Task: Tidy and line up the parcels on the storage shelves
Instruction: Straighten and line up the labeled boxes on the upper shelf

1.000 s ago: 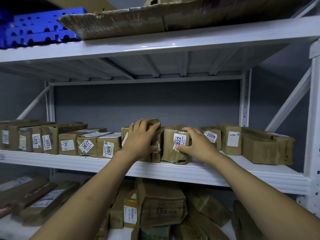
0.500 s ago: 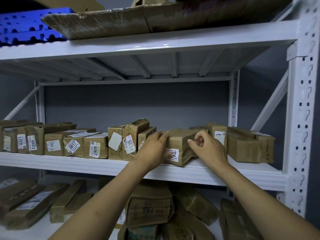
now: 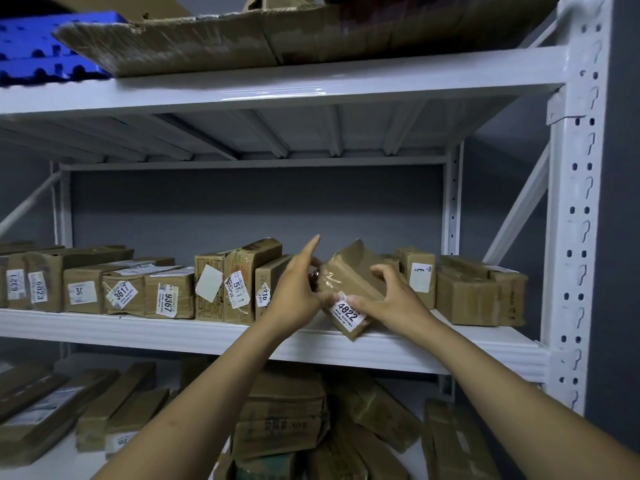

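A brown taped parcel labelled 4822 (image 3: 349, 282) is tilted, its lower corner at the front lip of the middle white shelf (image 3: 173, 332). My right hand (image 3: 391, 299) grips its right side, thumb on the label. My left hand (image 3: 298, 289) is against its left side with fingers mostly straight and the forefinger pointing up. A row of labelled parcels (image 3: 166, 292) stands to the left, ending in the upright box 5611 (image 3: 242, 285). More boxes (image 3: 478, 292) stand to the right.
The white upright post (image 3: 578, 216) bounds the shelf on the right. Flattened cardboard (image 3: 214, 39) and a blue plastic pallet (image 3: 38, 46) lie on the top shelf. Loose parcels (image 3: 280, 417) are heaped on the lower shelf.
The 4822 parcel has been lifted and tipped up on its corner, label now lower right. My left hand's fingers have straightened. The view has shifted to the right.
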`<state>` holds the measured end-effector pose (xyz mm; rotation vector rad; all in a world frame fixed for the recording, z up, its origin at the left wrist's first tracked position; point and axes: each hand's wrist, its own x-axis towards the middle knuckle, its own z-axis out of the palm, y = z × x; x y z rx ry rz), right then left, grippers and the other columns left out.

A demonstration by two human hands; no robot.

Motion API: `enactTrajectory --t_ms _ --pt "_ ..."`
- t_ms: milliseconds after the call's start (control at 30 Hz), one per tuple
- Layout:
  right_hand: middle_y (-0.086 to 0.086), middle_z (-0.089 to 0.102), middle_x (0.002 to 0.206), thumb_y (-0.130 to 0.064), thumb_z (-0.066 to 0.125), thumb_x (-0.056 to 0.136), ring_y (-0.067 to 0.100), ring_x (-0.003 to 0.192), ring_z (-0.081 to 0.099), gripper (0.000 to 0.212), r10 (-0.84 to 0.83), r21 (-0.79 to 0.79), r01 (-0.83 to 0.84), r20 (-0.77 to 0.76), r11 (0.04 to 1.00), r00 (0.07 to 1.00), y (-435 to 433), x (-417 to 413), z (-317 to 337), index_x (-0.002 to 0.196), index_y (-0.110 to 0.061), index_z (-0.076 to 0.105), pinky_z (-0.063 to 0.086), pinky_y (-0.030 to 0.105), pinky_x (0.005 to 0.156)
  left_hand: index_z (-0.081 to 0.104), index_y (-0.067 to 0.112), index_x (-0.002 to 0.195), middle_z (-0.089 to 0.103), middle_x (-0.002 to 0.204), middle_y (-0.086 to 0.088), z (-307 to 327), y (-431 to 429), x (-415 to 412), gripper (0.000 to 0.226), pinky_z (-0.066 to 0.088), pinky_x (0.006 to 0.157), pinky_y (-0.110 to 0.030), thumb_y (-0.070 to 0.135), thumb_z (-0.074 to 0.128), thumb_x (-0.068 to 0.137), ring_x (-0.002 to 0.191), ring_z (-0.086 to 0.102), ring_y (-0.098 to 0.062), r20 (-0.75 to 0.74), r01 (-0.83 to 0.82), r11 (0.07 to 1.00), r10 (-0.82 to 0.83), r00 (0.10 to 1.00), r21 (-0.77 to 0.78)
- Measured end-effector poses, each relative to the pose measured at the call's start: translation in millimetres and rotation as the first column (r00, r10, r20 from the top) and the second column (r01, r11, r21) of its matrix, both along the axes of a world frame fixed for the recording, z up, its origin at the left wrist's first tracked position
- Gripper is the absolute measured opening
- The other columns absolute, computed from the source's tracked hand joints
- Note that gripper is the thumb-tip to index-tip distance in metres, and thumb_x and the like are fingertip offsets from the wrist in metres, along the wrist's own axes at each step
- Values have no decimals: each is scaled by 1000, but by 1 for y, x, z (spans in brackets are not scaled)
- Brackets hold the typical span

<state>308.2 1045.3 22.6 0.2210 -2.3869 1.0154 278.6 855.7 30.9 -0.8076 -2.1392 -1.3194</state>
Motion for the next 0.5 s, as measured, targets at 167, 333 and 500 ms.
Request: enactTrajectory --t_ms 167,333,500 --pt "1 46 145 -63 68 75 19 131 45 93 39 -13 -39 48 999 998 -12 -11 0 149 -39 17 41 41 103 39 22 146 51 127 11 20 -21 4 80 47 80 -8 6 76 77 113 50 -3 -44 -66 997 64 997 -44" --pt "-3 18 158 -53 73 76 25 141 29 96 110 77 -112 24 991 994 -31 -23 4 149 -47 10 34 42 108 54 15 136 60 127 -2 22 -38 5 57 43 98 -22 6 72 82 117 53 -15 -215 -171 925 101 971 -340" --pt "-6 29 150 -50 75 74 18 131 38 76 120 127 -116 -20 985 993 -39 -36 8 139 -41 35 37 34 103 54 21 136 52 139 -3 27 -61 -7 51 22 115 -42 21 68 87 134 40 -24 -510 -473 820 271 817 -323"
